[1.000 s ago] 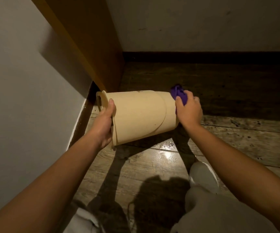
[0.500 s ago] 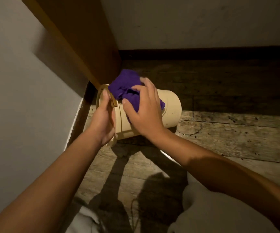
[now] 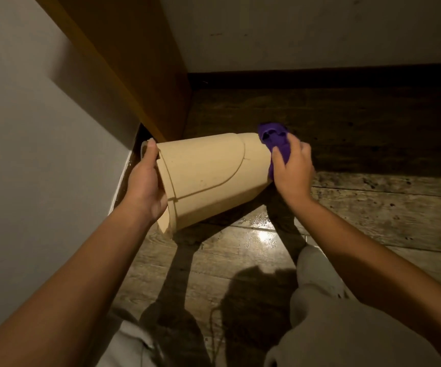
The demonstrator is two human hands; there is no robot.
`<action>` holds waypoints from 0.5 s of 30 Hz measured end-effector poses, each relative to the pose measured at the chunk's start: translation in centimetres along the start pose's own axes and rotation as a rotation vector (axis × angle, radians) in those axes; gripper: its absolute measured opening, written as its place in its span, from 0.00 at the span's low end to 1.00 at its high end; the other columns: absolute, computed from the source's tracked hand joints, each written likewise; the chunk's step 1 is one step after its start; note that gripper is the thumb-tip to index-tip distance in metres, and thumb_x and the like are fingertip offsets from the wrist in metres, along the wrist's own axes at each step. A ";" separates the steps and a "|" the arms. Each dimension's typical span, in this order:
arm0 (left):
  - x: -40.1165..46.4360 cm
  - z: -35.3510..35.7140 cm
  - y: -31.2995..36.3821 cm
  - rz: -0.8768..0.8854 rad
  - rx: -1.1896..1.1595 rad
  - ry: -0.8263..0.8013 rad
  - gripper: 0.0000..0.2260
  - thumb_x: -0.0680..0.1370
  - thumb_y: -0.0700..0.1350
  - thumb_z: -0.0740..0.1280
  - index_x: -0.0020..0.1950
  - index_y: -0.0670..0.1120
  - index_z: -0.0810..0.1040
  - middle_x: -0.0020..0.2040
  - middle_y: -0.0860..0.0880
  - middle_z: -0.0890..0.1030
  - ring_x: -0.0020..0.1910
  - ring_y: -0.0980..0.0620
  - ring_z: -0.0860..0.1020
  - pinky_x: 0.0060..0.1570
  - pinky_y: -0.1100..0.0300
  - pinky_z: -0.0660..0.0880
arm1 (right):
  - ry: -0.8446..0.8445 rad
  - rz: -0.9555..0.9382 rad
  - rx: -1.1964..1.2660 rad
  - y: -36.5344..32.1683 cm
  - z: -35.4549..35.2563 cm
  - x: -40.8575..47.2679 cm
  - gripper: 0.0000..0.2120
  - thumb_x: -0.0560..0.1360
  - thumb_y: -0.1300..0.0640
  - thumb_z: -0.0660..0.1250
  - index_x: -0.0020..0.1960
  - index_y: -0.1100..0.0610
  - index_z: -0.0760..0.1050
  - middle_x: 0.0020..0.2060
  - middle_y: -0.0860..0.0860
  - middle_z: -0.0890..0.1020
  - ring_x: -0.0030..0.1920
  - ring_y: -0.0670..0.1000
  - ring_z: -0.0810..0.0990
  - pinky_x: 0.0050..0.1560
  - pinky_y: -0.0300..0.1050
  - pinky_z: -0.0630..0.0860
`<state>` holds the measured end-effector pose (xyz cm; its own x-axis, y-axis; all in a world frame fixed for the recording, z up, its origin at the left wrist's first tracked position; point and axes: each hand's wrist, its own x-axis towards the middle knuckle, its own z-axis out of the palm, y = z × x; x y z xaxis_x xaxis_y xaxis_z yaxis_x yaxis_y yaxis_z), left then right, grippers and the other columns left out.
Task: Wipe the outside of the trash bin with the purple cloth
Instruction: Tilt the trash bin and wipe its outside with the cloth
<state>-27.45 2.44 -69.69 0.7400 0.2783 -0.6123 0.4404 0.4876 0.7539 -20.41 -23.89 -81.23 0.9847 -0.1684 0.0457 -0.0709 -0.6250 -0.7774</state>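
Note:
A beige plastic trash bin (image 3: 208,176) is held on its side above the wooden floor, its open rim to the left and its base to the right. My left hand (image 3: 145,186) grips the rim, thumb over the edge. My right hand (image 3: 292,170) is closed on a crumpled purple cloth (image 3: 275,140) and presses it against the bin's base end. Part of the cloth is hidden under my fingers.
A white wall (image 3: 42,154) runs along the left, with a brown wooden panel (image 3: 140,70) in the corner behind the bin. Dark skirting (image 3: 320,78) lines the back wall. My knees in light trousers (image 3: 333,327) are at the bottom, over the wooden floor (image 3: 373,207).
My right hand has slid the cloth from the bin's rim end, near my left hand, back along the side to the base end. The left hand keeps its grip on the rim.

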 end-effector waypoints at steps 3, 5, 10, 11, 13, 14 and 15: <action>-0.2 0.0 0.3 0.000 -0.049 -0.060 0.20 0.80 0.53 0.70 0.67 0.43 0.76 0.53 0.41 0.89 0.54 0.41 0.87 0.50 0.44 0.84 | 0.091 -0.042 0.235 -4.2 -2.1 1.0 0.21 0.80 0.48 0.67 0.71 0.52 0.73 0.60 0.50 0.79 0.56 0.47 0.78 0.55 0.43 0.78; -0.1 -0.2 0.3 -0.012 -0.050 -0.092 0.20 0.82 0.53 0.68 0.68 0.43 0.75 0.52 0.41 0.89 0.54 0.41 0.87 0.49 0.44 0.84 | 0.066 -0.126 0.374 -7.9 -3.4 0.8 0.18 0.79 0.47 0.68 0.67 0.50 0.75 0.54 0.41 0.80 0.53 0.41 0.81 0.52 0.39 0.81; 0.1 1.0 -0.3 0.030 0.018 -0.136 0.27 0.83 0.64 0.58 0.72 0.47 0.77 0.66 0.39 0.83 0.64 0.40 0.83 0.62 0.41 0.79 | -0.158 -0.417 0.270 -14.4 -1.3 -3.3 0.16 0.80 0.44 0.64 0.58 0.55 0.76 0.63 0.53 0.79 0.63 0.51 0.76 0.63 0.53 0.75; 0.2 1.2 -0.4 0.053 0.013 -0.126 0.25 0.84 0.63 0.58 0.72 0.47 0.77 0.65 0.40 0.84 0.63 0.41 0.83 0.59 0.43 0.81 | -0.204 -0.450 0.207 -14.8 0.0 -4.4 0.15 0.80 0.45 0.65 0.57 0.55 0.76 0.70 0.57 0.75 0.71 0.55 0.71 0.71 0.56 0.69; 0.2 1.2 -0.4 0.077 0.002 -0.082 0.24 0.84 0.62 0.59 0.71 0.47 0.78 0.63 0.41 0.85 0.62 0.43 0.84 0.55 0.48 0.83 | -0.285 -0.531 0.113 -14.5 2.1 -6.1 0.17 0.80 0.47 0.67 0.63 0.56 0.76 0.79 0.58 0.66 0.80 0.59 0.60 0.78 0.61 0.59; 0.2 1.0 -0.4 0.077 0.004 -0.073 0.24 0.84 0.62 0.60 0.71 0.47 0.78 0.64 0.42 0.85 0.63 0.43 0.83 0.57 0.48 0.82 | -0.293 -0.602 0.074 -13.8 2.8 -6.5 0.23 0.81 0.47 0.67 0.71 0.57 0.74 0.81 0.59 0.64 0.81 0.59 0.59 0.79 0.63 0.57; 0.4 0.7 -0.5 0.068 0.010 -0.081 0.24 0.84 0.62 0.61 0.71 0.47 0.79 0.65 0.41 0.85 0.64 0.42 0.83 0.59 0.47 0.81 | -0.279 -0.679 0.026 -12.9 3.2 -6.5 0.28 0.81 0.46 0.66 0.77 0.57 0.69 0.81 0.59 0.63 0.81 0.60 0.59 0.79 0.63 0.56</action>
<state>-27.05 1.71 -70.14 0.8068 0.2421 -0.5390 0.3930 0.4613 0.7955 -25.42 -12.26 -73.55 0.8147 0.4515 0.3638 0.5693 -0.5041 -0.6494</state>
